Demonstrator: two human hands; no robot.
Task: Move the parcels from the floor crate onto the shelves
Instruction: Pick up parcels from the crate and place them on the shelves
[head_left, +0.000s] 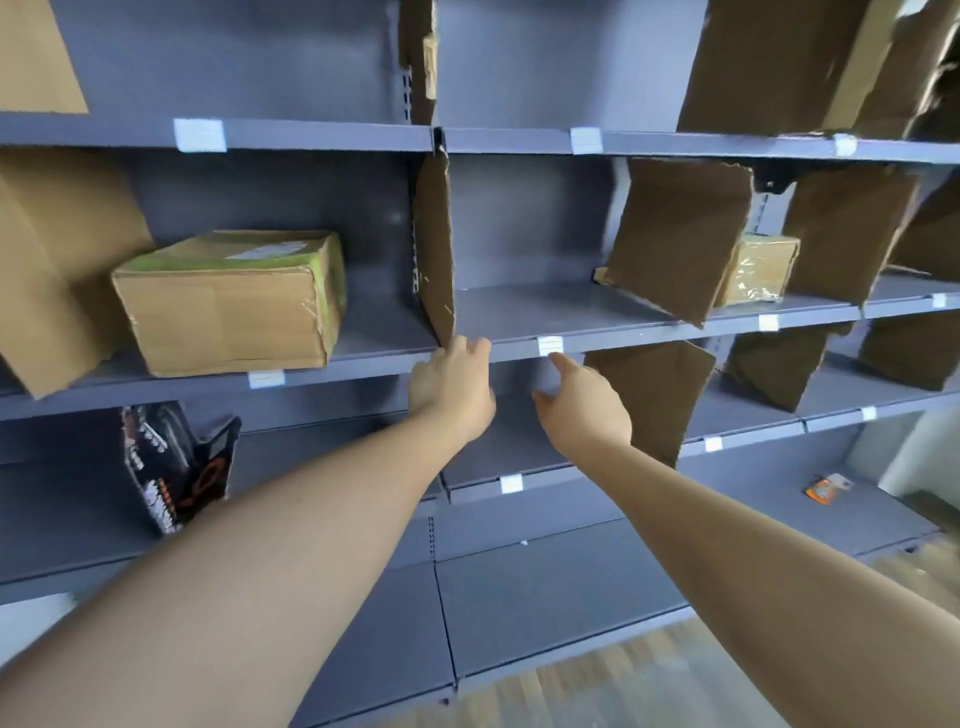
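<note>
Up at the middle shelf (571, 312), both hands are out in front and neither is carrying anything, so we're between parcels. On the progress front, one big taped parcel (228, 301) is sitting flat in the left bay, and a smaller parcel (763, 270) is tucked in a bay to the right, half hidden behind a leaning cardboard divider (675, 239). That's two on the shelves as far as this view shows. The centre bay, right in front of the hands, has nothing in it. The floor crate is out of view, so I can't say how many parcels are left down there, but with this much open shelf I'd judge there's a fair way to go. Now the hands: both arms are stretched nearly straight, up and forward. The left hand (452, 384) shows its back to us, fingers reaching loosely to the shelf's front lip at the foot of another upright cardboard divider (434, 249). Whether they touch the lip or the cardboard I can't tell. The right hand (582, 405) is just beside it, relaxed and spread, thumb out to the side and forefinger pointing up at the white label (549, 345) on the shelf edge, holding nothing. A shelf down on the left a black packet (176, 467) leans, and a small orange packet (828, 488) lies low on the right.
</note>
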